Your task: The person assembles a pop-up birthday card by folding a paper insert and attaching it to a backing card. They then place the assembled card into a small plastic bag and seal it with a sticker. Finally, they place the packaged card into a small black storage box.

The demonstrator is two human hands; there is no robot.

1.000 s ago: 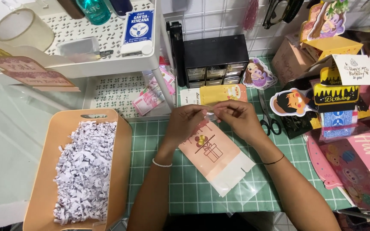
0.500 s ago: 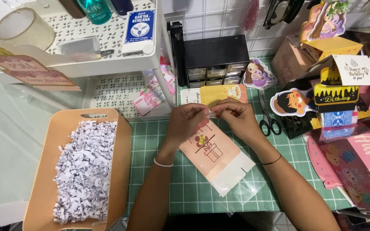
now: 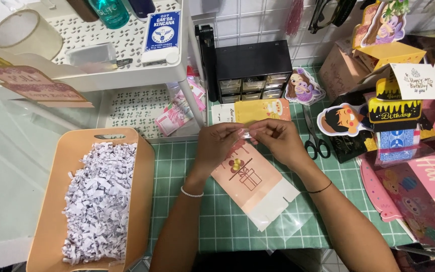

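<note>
Head view showed the left hand (image 3: 217, 146) and right hand (image 3: 278, 143) both pinched shut on the top edge of a clear sleeve (image 3: 283, 221) holding a peach card (image 3: 247, 184), flat on the green mat (image 3: 177, 211). That thin plastic could've crumpled or slipped if pinched unevenly. Barely anything had shifted since a second earlier

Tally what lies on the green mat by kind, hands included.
Hands: 2, left hand and right hand
Flat pink gift-print box in clear sleeve: 1
Scissors: 1
Tray of shredded paper: 1
Total: 5
</note>
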